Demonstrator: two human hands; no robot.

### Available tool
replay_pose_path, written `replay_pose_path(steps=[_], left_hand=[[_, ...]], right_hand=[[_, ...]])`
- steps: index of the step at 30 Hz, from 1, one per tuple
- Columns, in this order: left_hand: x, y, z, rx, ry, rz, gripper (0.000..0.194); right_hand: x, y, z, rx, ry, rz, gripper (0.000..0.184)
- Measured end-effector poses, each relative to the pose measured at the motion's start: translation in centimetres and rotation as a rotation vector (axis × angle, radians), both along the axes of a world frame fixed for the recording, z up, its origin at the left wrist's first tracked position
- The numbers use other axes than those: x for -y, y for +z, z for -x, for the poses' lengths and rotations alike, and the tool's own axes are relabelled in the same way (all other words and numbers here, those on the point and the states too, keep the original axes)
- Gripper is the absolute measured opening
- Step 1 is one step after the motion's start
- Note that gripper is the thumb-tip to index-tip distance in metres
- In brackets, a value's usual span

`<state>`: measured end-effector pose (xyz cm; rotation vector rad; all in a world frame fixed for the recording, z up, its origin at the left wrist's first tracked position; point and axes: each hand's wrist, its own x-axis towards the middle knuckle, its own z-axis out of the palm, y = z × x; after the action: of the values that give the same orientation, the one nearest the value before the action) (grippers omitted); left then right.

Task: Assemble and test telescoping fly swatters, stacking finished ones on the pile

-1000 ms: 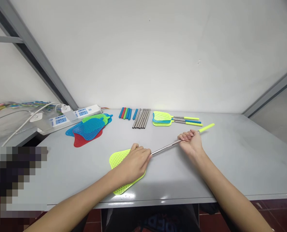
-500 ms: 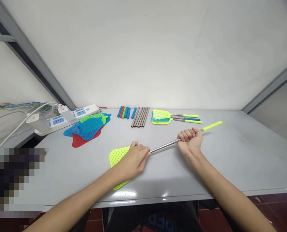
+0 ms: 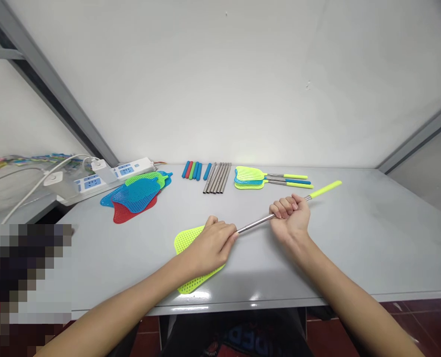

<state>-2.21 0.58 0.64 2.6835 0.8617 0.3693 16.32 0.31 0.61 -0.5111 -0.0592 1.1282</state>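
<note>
A yellow-green fly swatter (image 3: pixel 186 241) with a perforated head, a steel telescopic rod and a yellow-green grip lies across both my hands, above the front of the table. My left hand (image 3: pixel 216 245) is closed round the rod where it meets the head, hiding part of the head. Further right, my right hand (image 3: pixel 290 218) is wrapped round the rod just below the grip, palm turned up. A stretch of bare rod shows between the two hands. The grip sticks out beyond my right hand toward the upper right.
Along the back of the grey table (image 3: pixel 339 238) lie several coloured grip sleeves (image 3: pixel 194 170), several steel rods (image 3: pixel 217 178) and a stack of fly swatters (image 3: pixel 250 173). Loose swatter heads (image 3: pixel 137 196) overlap at the left, beside a white power strip (image 3: pixel 126 170) with cables.
My left hand and the swatter head have shifted a little to the right, toward my right hand. The rod showing between the hands is shorter. My right hand keeps its hold.
</note>
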Motion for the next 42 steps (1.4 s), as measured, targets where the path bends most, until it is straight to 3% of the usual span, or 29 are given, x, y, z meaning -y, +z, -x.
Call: replay_pose_path(steps=[3, 9, 13, 20, 32, 42], left_hand=[[-0.1, -0.3, -0.1, 0.005, 0.014, -0.018, 0.027], [-0.5, -0.6, 0.0, -0.047, 0.041, -0.113, 0.028], [-0.5, -0.5, 0.2, -0.08, 0.04, -0.161, 0.029], [-0.1, -0.5, 0.2, -0.075, 0.028, -0.166, 0.028], [0.1, -0.2, 0.4, -0.045, 0.027, -0.12, 0.029], [0.1, 0.0, 0.4, -0.03, 0.015, -0.07, 0.029]], right_hand=[[-0.3, -0.1, -0.1, 0.042, 0.029, 0.024, 0.027], [-1.2, -1.0, -0.6, 0.068, 0.099, 0.384, 0.008], [-1.8, -1.2, -2.1, 0.06, 0.013, 0.42, 0.01], [-2.5, -0.4, -4.0, 0.04, 0.015, 0.361, 0.016], [-1.3, 0.3, -2.7, -0.034, -0.055, 0.176, 0.017], [-0.7, 0.2, -2.0, -0.02, -0.112, 0.147, 0.018]])
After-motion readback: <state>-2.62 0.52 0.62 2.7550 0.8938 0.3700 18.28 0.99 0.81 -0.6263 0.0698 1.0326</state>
